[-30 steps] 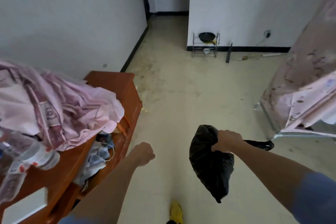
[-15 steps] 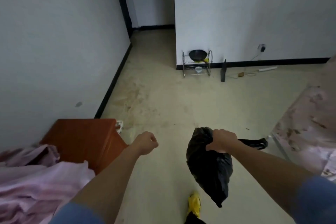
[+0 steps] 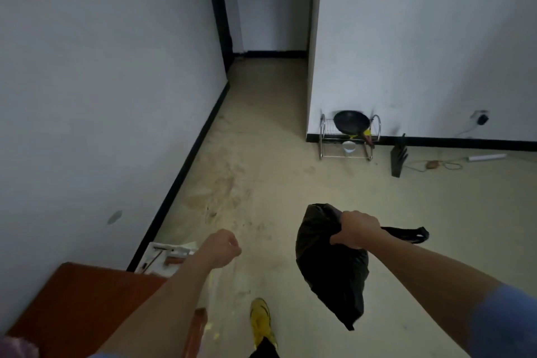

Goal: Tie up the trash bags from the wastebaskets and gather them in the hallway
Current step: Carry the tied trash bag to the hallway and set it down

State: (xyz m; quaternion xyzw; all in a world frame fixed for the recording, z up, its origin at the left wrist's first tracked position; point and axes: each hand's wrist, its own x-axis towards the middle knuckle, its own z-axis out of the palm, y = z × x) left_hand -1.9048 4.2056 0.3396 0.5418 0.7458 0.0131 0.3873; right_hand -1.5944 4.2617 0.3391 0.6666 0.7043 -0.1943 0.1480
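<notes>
- The right hand [image 3: 359, 229] grips a black plastic trash bag [image 3: 331, 267] at its gathered neck, fingers curled tight around the bunched plastic.
- The bag hangs clear of the beige floor [image 3: 276, 177], its bulging body below and left of the fist and tapering to a point at the bottom.
- The bag's loose black tail [image 3: 406, 234] sticks out to the right, behind the wrist.
- The left hand [image 3: 223, 248] is stretched forward with its fingers folded into a fist; nothing is in it.
- A blue sleeve [image 3: 505, 322] covers the right upper arm at the lower right edge.
- A yellow shoe [image 3: 261, 320] is planted on the floor between the two forearms.
- A reddish-brown wooden cabinet [image 3: 87, 305] fills the lower left, under the left forearm, against the white wall [image 3: 101, 96].
- Just beyond the cabinet a flat white tray [image 3: 162, 256] lies on the floor by the black baseboard, with small items on it that are too blurred to name.
- A bit of pink cloth [image 3: 17, 347] shows in the bottom left corner.
- Ahead, a narrow hallway opening [image 3: 267, 73] runs between the left wall and a white wall corner.
- At the foot of that corner stands a chrome wire rack [image 3: 324, 136] holding a black frying pan [image 3: 351, 122] on top and a small white bowl [image 3: 348, 147] below.
- Right of the rack a black slotted block [image 3: 398, 158] leans by the baseboard, near a cable on the floor and a wall socket [image 3: 481, 118].
- The bag is in the room, well apart from the hallway opening.
</notes>
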